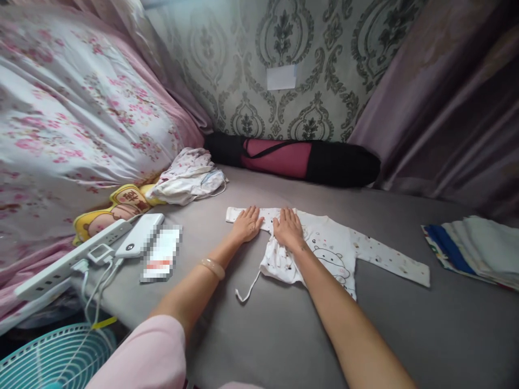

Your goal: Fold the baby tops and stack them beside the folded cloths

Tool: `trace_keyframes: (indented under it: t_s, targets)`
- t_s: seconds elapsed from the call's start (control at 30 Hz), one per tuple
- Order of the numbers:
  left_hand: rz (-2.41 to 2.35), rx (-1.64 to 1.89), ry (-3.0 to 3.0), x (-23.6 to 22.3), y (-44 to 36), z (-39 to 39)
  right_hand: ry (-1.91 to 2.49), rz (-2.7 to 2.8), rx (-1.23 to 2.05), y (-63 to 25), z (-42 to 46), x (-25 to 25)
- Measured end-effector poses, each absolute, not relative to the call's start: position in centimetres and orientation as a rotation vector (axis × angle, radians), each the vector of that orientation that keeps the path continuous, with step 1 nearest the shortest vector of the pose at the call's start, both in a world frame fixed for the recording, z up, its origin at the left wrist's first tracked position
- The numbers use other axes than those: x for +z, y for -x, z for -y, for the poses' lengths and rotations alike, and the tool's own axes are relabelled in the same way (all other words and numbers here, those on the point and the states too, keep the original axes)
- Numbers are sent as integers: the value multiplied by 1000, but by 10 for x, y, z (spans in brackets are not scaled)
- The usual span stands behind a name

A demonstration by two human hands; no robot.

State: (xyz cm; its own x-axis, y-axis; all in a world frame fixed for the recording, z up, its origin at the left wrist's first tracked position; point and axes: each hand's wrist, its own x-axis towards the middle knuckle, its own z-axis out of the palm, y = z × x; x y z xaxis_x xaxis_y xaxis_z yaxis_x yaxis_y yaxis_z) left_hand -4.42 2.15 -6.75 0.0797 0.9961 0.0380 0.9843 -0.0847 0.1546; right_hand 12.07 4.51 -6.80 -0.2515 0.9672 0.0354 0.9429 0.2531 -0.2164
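Note:
A small white baby shirt [330, 237] lies on the grey bed sheet [243, 335], printed with little motifs and a cartoon animal. One sleeve stretches out to the left, the other slants down to the right. My left hand [246, 224] rests flat on the left sleeve, fingers extended. Close to that sleeve's shoulder end, my right hand [288, 228] presses flat on the cloth with its fingers straight. Below the right hand the shirt's left side is bunched, and a white tie string [248, 292] trails from it onto the sheet.
Folded cloths [478, 248] are stacked at the right. Crumpled printed clothing [188, 175] lies back left, near a yellow cushion [101, 221]. A power strip [73, 259], white power bank [140, 235] and fan [57, 359] stand left. A long black-and-red bag [279, 158] lies along the wall.

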Motion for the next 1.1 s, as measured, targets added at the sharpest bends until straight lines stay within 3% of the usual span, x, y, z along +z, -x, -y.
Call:
trace_keyframes:
  t_s: [0.5,0.6,0.73,0.93,1.1]
  targets:
    - [-2132,213,-2048,-60,109,-28,1803,2329,399,-122,-47,-63]
    - [-2139,375,-2080,-41,86,-14,1721,2290,639,-132,-57,-50]
    - [-1806,642,-2189,-12,30,19,1516,2036,767,-169,-59,-25]
    - [-1611,505,-2068,-13,-42,53,1456,2080,1090,-225,-2,-7]
    - [-1722,445,-2100,-34,-53,60,1524,2346,861,-222,49,-10]
